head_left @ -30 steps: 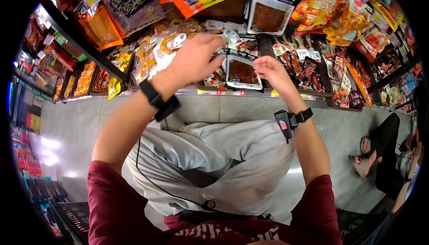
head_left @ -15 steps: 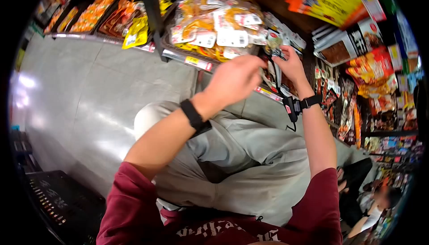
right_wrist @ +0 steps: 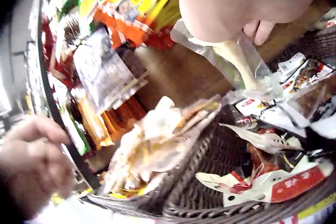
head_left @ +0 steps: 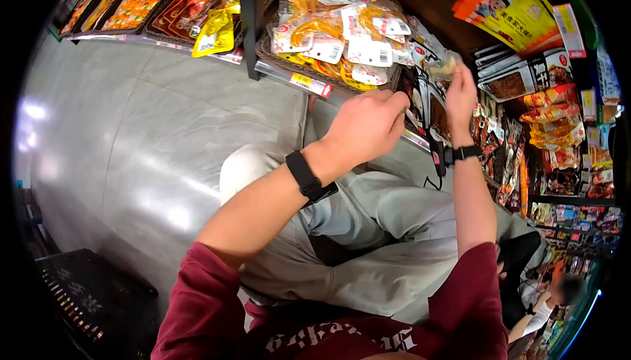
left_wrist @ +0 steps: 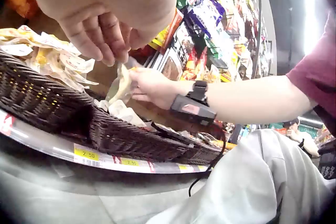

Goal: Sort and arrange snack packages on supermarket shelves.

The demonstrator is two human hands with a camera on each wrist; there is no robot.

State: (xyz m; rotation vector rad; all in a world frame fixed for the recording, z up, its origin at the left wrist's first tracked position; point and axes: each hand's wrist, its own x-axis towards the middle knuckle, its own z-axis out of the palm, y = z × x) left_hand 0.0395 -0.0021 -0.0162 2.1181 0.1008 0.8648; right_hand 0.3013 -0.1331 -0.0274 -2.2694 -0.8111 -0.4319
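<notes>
My right hand [head_left: 461,100] pinches a clear packet [head_left: 444,67] over the basket at the back of the shelf. In the right wrist view the packet [right_wrist: 239,61] shows a long pale piece of food inside, above white-and-red packs [right_wrist: 273,182]. My left hand [head_left: 365,127] is at the shelf's front edge, its fingers loosely curled and nothing visible in them. Seen from the left wrist, the left hand's fingertips [left_wrist: 122,58] overlap the top of the packet [left_wrist: 121,87]. A dark flat pack [head_left: 434,110] lies between the hands.
A wicker basket [head_left: 264,51] heaped with clear and white packs [head_left: 355,28] stands left of my hands, beside a dark shelf post [head_left: 252,25]. Orange-yellow bags [head_left: 509,12] stand behind. A black crate [head_left: 98,301] is on the floor; another person [head_left: 539,307] sits at right.
The head view has swung left, so the shelf goods appear further right. My left hand has drawn back from over the baskets. The right hand now holds the clear packet, raised slightly since half a second ago.
</notes>
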